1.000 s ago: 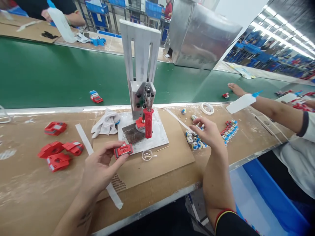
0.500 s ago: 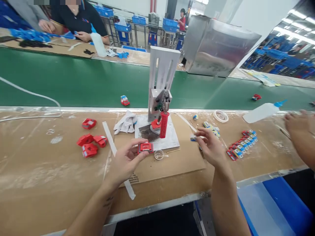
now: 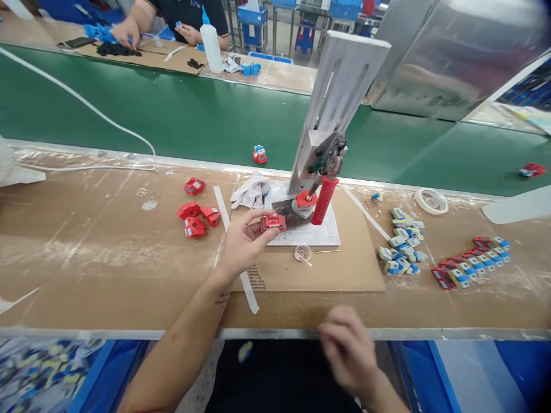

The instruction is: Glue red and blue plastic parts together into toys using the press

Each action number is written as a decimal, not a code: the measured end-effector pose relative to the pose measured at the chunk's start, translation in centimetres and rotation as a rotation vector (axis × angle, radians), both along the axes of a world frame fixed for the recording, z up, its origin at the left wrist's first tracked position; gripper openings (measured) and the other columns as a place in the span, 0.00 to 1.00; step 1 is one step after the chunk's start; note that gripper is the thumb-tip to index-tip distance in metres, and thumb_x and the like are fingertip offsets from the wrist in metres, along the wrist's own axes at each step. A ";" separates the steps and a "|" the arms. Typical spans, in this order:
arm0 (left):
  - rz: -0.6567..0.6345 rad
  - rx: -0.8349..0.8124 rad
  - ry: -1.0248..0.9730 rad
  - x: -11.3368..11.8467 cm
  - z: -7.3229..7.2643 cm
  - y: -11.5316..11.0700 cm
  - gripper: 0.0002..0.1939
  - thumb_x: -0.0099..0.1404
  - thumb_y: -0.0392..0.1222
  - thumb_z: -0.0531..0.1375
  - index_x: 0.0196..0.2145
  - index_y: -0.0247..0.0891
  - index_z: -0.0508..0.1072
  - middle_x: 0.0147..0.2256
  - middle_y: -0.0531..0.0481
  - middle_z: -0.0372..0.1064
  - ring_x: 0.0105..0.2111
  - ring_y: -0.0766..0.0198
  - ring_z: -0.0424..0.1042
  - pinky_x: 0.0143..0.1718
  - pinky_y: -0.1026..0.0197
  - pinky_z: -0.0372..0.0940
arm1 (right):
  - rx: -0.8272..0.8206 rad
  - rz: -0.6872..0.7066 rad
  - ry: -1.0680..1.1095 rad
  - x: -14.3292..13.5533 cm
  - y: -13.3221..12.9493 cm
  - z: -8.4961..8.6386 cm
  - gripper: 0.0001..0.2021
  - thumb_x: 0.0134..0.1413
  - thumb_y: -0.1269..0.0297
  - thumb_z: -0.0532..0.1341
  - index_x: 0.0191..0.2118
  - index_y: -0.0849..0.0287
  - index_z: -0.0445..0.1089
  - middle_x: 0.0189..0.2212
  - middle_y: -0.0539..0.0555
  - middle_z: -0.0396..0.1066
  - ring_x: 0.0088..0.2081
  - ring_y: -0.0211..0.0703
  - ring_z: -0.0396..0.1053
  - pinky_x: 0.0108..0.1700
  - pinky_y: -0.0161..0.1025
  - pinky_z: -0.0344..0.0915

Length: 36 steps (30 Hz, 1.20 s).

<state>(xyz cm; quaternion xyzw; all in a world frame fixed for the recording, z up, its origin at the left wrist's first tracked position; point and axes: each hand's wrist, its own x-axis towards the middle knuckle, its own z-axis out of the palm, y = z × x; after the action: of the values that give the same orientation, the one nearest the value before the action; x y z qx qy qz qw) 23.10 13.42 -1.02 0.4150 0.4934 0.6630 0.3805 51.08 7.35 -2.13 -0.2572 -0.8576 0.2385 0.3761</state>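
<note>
My left hand grips a red toy car part between thumb and fingers, just in front of the press base. The press, with its red handle, has another red piece beneath its plunger. Near the front table edge, my right hand is blurred with its fingers curled; whether it holds anything cannot be made out. A small blurred yellow-and-blue piece shows against the dark clothing, apart from both hands. A small round dish with a swab lies on the cardboard.
Red parts lie on the left, beside a white glove. Several blue-white pieces, a tape roll and a row of assembled cars are on the right. Behind runs a green conveyor; a person works beyond it.
The view has swung left and down. My right hand has left the blue-white pieces and come back to the front table edge. My left hand still holds the red part.
</note>
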 end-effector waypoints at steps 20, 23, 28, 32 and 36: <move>1.354 -0.248 0.322 -10.3 -3.9 -35.5 0.30 0.43 0.45 0.78 0.41 0.36 0.73 0.38 0.49 0.77 0.40 0.57 0.79 0.50 0.47 0.75 | -0.623 0.846 -0.461 -12.5 -3.5 -6.4 0.32 0.68 0.59 0.59 0.72 0.53 0.50 0.72 0.58 0.53 0.72 0.52 0.50 0.74 0.57 0.47; 1.473 -0.346 0.235 -7.8 -7.5 -40.2 0.28 0.45 0.48 0.76 0.40 0.36 0.72 0.36 0.49 0.76 0.38 0.57 0.79 0.47 0.48 0.76 | -0.537 0.877 -0.440 -15.0 -3.6 -7.2 0.32 0.66 0.60 0.60 0.71 0.54 0.52 0.70 0.59 0.55 0.72 0.54 0.52 0.74 0.58 0.46; 1.510 -0.490 0.056 0.7 -12.7 -44.5 0.26 0.47 0.47 0.77 0.40 0.35 0.73 0.35 0.48 0.77 0.37 0.59 0.79 0.46 0.52 0.75 | -0.568 0.936 -0.422 -17.9 -3.5 -8.5 0.35 0.63 0.56 0.61 0.72 0.53 0.51 0.71 0.59 0.53 0.71 0.55 0.54 0.72 0.58 0.54; 1.493 -0.546 -0.081 7.6 -16.0 -44.2 0.12 0.66 0.44 0.67 0.41 0.33 0.74 0.37 0.49 0.76 0.35 0.62 0.77 0.41 0.54 0.75 | -0.575 0.946 -0.420 -17.7 -3.0 -9.7 0.33 0.63 0.54 0.61 0.70 0.53 0.54 0.70 0.59 0.55 0.69 0.54 0.58 0.69 0.56 0.59; 1.429 -0.557 -0.189 9.7 -18.1 -41.3 0.12 0.71 0.45 0.63 0.45 0.33 0.74 0.40 0.47 0.75 0.37 0.62 0.76 0.40 0.55 0.75 | -0.492 0.927 -0.451 -16.9 -2.2 -11.0 0.31 0.63 0.52 0.58 0.67 0.58 0.58 0.66 0.63 0.61 0.65 0.56 0.63 0.65 0.57 0.64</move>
<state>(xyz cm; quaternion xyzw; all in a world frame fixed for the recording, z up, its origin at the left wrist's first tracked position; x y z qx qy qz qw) 32.84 -27.90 -19.13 -0.1736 0.7556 0.6315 -0.0088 34.20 5.14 -13.10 0.0215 -0.8591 0.5104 -0.0313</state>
